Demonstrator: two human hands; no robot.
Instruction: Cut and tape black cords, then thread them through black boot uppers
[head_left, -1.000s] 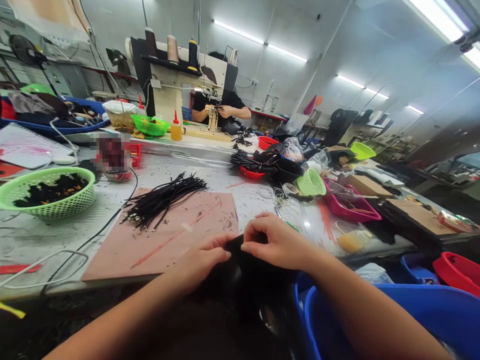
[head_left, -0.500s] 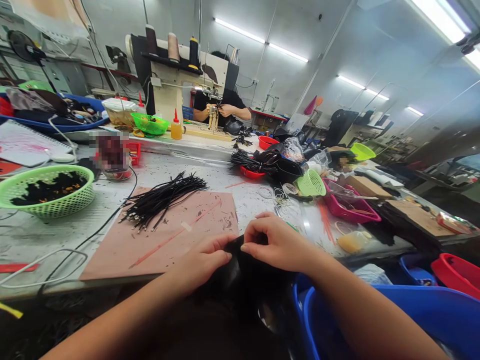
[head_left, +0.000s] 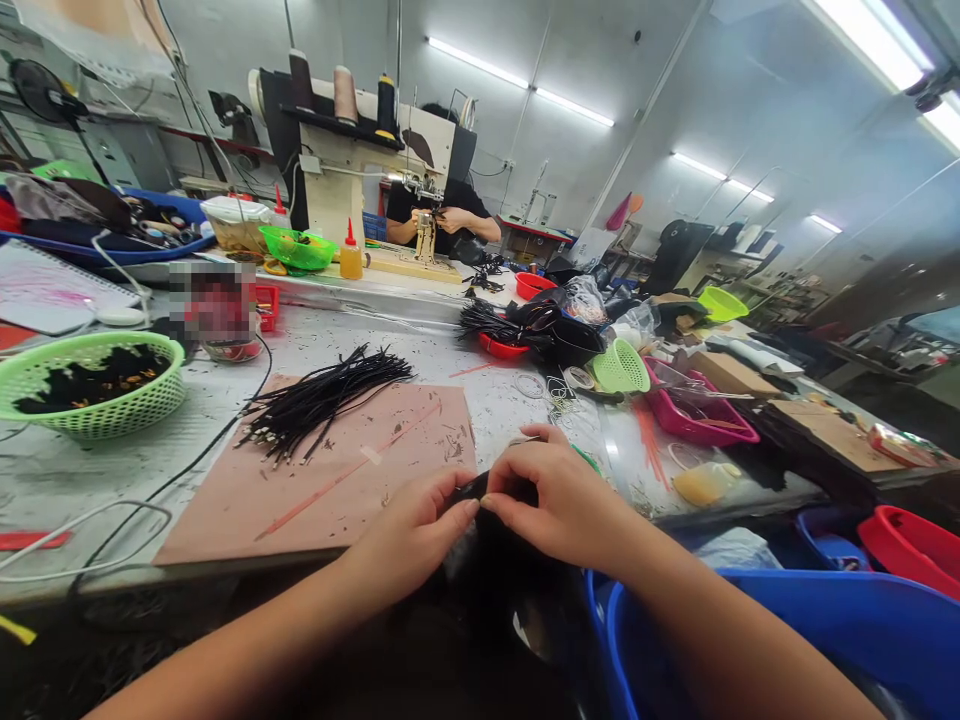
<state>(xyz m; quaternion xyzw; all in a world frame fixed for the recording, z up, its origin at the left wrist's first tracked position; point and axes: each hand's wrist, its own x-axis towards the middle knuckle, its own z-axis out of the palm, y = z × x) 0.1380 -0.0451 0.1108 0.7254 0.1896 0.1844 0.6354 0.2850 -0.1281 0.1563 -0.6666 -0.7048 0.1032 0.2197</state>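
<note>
Just past the bench edge, both my hands are pinching the upper edge of a dark, glossy black piece (head_left: pixel 502 565) that looks like leather or sheet material; its exact kind is hard to tell. The fingers of my left hand (head_left: pixel 416 525) are closed on its left part, thumb on top. My right hand (head_left: pixel 555 490) grips right beside it, thumb and forefinger together, so the fingertips nearly meet. The lower part of the piece merges with dark shadow below. Beyond my hands, a bundle of black cords (head_left: pixel 330 395) with pale tips lies on a brown sheet (head_left: pixel 214 520).
A green basket (head_left: pixel 142 405) stands at left. A blue tub (head_left: pixel 780 600) is beside my right forearm. Magenta (head_left: pixel 724 432) and red bins (head_left: pixel 911 545) sit to the right. Across the bench, a co-worker (head_left: pixel 472 215) works at a sewing machine (head_left: pixel 337 190).
My left thumb has shifted a little to the right, closer to my right fingertips. Both hands still pinch the black piece.
</note>
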